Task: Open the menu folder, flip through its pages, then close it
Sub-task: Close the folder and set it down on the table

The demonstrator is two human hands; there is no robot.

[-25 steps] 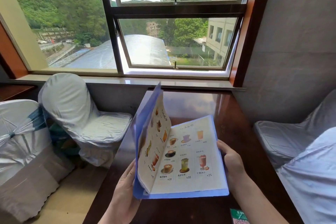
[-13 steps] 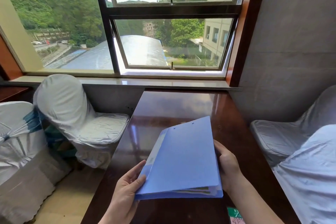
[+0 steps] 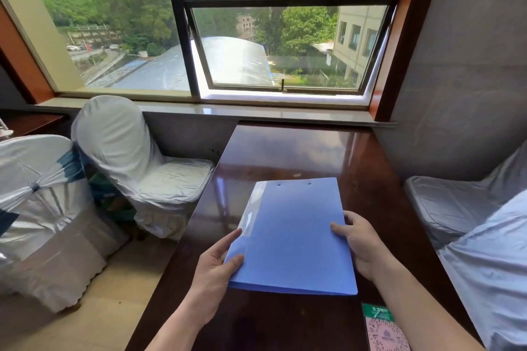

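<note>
The flat blue plastic menu folder (image 3: 291, 236) lies closed over the glossy dark wooden table (image 3: 299, 148), held between both hands. The left hand (image 3: 215, 268) pinches its edge at 8 o'clock, thumb on the cover. The right hand (image 3: 360, 242) clasps the edge at 3 o'clock, thumb on top. The cover shows no writing. At 5 o'clock a green-and-pink printed card (image 3: 383, 328) carries characters too small to read.

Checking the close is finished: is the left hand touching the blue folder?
Touching. The head view shows the left hand gripping the closed blue folder at its left edge, thumb lying on the cover.
</note>
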